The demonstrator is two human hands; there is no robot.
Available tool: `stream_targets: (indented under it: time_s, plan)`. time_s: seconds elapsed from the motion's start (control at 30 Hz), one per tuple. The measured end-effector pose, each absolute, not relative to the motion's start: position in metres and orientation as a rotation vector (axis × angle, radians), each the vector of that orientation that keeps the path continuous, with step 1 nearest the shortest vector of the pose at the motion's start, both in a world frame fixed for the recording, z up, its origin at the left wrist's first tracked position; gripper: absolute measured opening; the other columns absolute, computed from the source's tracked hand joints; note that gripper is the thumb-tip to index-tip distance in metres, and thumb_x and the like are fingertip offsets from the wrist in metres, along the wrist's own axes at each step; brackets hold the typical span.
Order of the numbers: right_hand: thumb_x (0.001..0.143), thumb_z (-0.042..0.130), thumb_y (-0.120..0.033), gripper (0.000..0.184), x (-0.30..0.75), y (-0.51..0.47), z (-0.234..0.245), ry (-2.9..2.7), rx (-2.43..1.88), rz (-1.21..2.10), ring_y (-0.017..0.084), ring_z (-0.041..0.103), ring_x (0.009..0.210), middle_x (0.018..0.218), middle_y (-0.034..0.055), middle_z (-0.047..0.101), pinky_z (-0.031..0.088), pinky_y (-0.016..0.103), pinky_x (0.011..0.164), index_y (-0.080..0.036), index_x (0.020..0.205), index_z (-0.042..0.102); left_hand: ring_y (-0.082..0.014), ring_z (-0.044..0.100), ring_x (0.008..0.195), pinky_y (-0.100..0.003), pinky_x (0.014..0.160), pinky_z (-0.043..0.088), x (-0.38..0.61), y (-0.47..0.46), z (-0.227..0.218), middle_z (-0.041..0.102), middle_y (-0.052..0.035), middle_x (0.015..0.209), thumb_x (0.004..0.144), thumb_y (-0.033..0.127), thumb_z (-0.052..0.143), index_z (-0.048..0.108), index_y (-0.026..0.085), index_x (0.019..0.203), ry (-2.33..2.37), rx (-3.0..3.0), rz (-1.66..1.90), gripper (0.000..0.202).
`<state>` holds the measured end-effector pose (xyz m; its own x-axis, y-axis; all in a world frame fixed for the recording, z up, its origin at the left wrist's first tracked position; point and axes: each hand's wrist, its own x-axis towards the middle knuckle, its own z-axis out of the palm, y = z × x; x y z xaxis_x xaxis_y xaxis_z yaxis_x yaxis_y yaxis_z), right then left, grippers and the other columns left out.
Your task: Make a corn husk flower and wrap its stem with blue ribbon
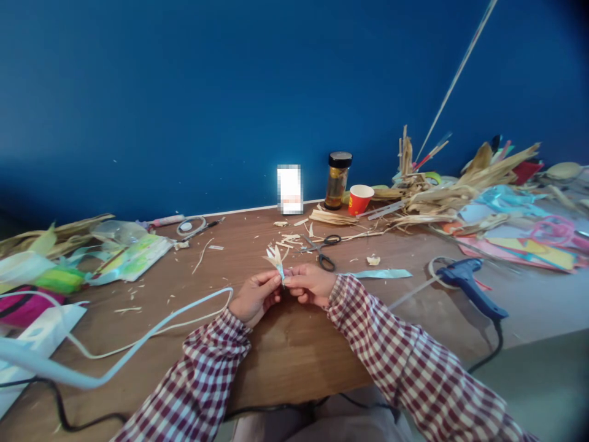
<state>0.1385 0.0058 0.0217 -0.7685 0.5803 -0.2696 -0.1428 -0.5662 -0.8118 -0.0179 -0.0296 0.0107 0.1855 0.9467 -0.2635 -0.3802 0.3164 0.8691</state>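
Observation:
Both my hands meet above the middle of the brown table (294,350). My left hand (254,297) and my right hand (311,283) each pinch the base of a small husk flower (276,258), whose pale strips fan upward and whose stem end looks pale blue. Fingers of both hands are closed around it. Checked red-and-white sleeves cover both forearms. Black-handled scissors (323,248) lie just beyond my right hand.
A blue glue gun (470,283) lies at right with its black cord. A red paper cup (359,199) and a dark-lidded jar (337,180) stand by the blue wall. Dried husks (442,193) and coloured paper pile up at right. White cable (151,334) and bags lie at left.

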Motion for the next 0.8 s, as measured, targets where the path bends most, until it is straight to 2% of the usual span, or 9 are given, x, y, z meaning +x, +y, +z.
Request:
stream_targets:
  time_s: [0.33,0.5,0.63,0.8]
  plan:
    - [0.063,0.069,-0.035,0.031,0.137,0.004,0.017,-1.222,-0.769,2.318,0.001,0.024,0.043,0.051,-0.0095,0.034,0.015,0.014,0.038,-0.015,0.067,0.046,-0.0041,0.044,0.050,-0.015,0.046,0.037,-0.021,-0.029,0.008,0.055,0.0015,0.058,0.060,0.027,0.074,0.068,0.013,0.073,0.898,0.776,1.073,0.019]
    - [0.066,0.064,-0.041,0.030,0.139,0.008,0.008,-1.545,-1.067,1.966,0.003,0.031,0.039,0.048,-0.0083,0.040,0.019,0.016,0.037,-0.016,0.063,0.047,-0.0035,0.041,0.047,-0.014,0.044,0.034,-0.018,-0.028,0.010,0.051,0.0030,0.055,0.058,0.029,0.074,0.062,0.012,0.061,0.958,0.831,1.092,0.022]
    - [0.068,0.060,-0.042,0.027,0.140,0.011,0.003,-1.705,-1.211,1.663,0.004,0.035,0.039,0.048,-0.0066,0.045,0.025,0.018,0.038,-0.016,0.068,0.055,-0.0037,0.041,0.048,-0.015,0.044,0.035,-0.017,-0.027,0.009,0.051,0.0035,0.058,0.057,0.034,0.074,0.062,0.012,0.066,1.080,0.863,1.109,0.027]
    - [0.067,0.061,-0.035,0.023,0.138,0.012,0.006,-1.788,-1.218,1.489,0.006,0.039,0.048,0.054,-0.0035,0.051,0.030,0.018,0.046,-0.013,0.068,0.062,-0.0033,0.042,0.045,-0.015,0.042,0.036,-0.014,-0.027,0.009,0.054,0.0032,0.058,0.054,0.037,0.075,0.063,0.012,0.066,1.225,0.904,1.116,0.030]
